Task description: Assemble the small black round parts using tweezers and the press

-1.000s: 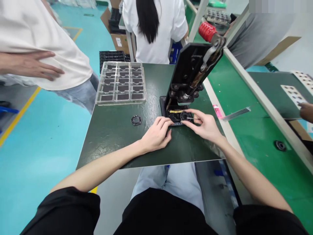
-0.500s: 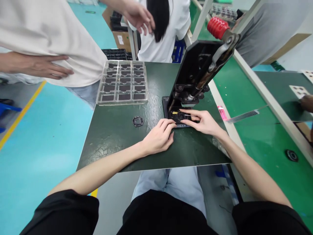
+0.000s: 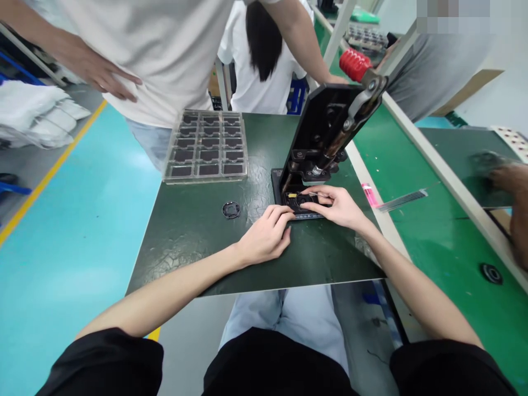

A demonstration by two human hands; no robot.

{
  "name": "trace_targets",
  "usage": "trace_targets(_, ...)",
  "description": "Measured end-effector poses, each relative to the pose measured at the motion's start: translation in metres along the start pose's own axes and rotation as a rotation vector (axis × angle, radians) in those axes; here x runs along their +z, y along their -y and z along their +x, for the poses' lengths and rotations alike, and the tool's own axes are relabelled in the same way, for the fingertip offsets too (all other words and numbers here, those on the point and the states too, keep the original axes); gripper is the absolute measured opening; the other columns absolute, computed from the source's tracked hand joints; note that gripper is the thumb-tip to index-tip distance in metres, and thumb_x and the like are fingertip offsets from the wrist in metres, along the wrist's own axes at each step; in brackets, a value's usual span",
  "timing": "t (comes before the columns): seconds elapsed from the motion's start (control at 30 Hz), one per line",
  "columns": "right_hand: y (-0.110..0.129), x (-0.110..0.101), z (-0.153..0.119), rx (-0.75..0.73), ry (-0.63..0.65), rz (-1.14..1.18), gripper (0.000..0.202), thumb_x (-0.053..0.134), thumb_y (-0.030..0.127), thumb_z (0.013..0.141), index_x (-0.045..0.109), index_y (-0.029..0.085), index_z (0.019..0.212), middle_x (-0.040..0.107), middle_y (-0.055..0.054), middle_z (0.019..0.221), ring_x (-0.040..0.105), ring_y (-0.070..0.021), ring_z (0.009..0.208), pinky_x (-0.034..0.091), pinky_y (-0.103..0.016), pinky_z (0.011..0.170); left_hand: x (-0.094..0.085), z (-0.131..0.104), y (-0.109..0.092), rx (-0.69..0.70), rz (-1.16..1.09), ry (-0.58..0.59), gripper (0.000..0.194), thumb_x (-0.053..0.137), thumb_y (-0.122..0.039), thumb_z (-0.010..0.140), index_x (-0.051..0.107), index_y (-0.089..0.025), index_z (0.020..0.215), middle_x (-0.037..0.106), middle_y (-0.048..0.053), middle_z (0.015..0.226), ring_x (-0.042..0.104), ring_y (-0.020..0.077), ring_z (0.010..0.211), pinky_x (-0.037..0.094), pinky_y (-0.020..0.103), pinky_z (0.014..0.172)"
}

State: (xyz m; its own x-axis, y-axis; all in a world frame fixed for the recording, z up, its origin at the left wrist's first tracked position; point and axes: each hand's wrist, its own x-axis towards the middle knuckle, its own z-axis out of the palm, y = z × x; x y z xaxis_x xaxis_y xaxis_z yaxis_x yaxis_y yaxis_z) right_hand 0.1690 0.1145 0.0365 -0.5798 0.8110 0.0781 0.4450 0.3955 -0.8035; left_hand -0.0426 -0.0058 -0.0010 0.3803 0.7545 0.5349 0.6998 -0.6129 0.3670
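A black hand press (image 3: 317,137) with a red-sleeved lever (image 3: 355,65) stands upright on the dark green table. In the fixture on its base (image 3: 307,216) lies a round black part (image 3: 304,199), with a small yellow piece (image 3: 292,196) beside it. My right hand (image 3: 340,208) is closed on the round part, thumb and forefinger at its right side below the press head. My left hand (image 3: 267,234) is closed too, its bent fingertips against the base's front left edge; whatever lies under them is hidden. Another round black part (image 3: 231,209) lies on the table to the left.
A clear compartment tray (image 3: 205,177) with dark flat pieces stands at the back left. A person (image 3: 152,55) stands behind it, one arm reaching behind the press. On the right runs a green surface (image 3: 437,236) with a black ring part (image 3: 491,273); another person's hand (image 3: 505,179) is beyond.
My view has shifted slightly. The standing person has moved right, with one arm lowered behind the press. My two hands keep nearly the same place at the fixture.
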Motion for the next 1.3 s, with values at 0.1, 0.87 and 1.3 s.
trace_targets(0.1,-0.003,0.0,0.004,0.0,-0.004,0.01,0.062,0.072,0.068,0.081,0.077,0.012,0.104,0.037,0.007,0.056,0.026,-0.0078,0.054,0.026,-0.025,0.052,0.0,0.0,0.0,-0.014,-0.016,0.008,0.025,0.046,-0.017,0.101,0.051,-0.014,0.125,0.061,0.017,0.123,0.057,0.0286,0.116,0.056,0.047,0.098)
trace_targets(0.87,-0.006,0.005,0.008,-0.043,-0.191,-0.191,0.058,0.059,0.07,0.088,0.074,0.014,0.089,0.043,0.004,0.051,0.039,-0.0114,0.052,0.037,-0.027,0.059,-0.003,0.001,0.0,-0.045,-0.032,-0.01,0.021,0.046,-0.018,0.1,0.052,-0.017,0.121,0.062,0.013,0.116,0.06,0.0264,0.112,0.056,0.045,0.095)
trace_targets(1.3,0.02,0.002,-0.001,0.272,-0.171,-0.493,0.042,0.072,0.063,0.08,0.069,0.021,0.078,0.059,0.0,0.058,0.055,-0.0164,0.058,0.028,-0.027,0.056,0.001,-0.001,0.001,-0.08,0.101,0.011,0.043,0.048,-0.019,0.1,0.046,-0.01,0.142,0.053,0.021,0.127,0.054,0.0313,0.118,0.058,0.047,0.092)
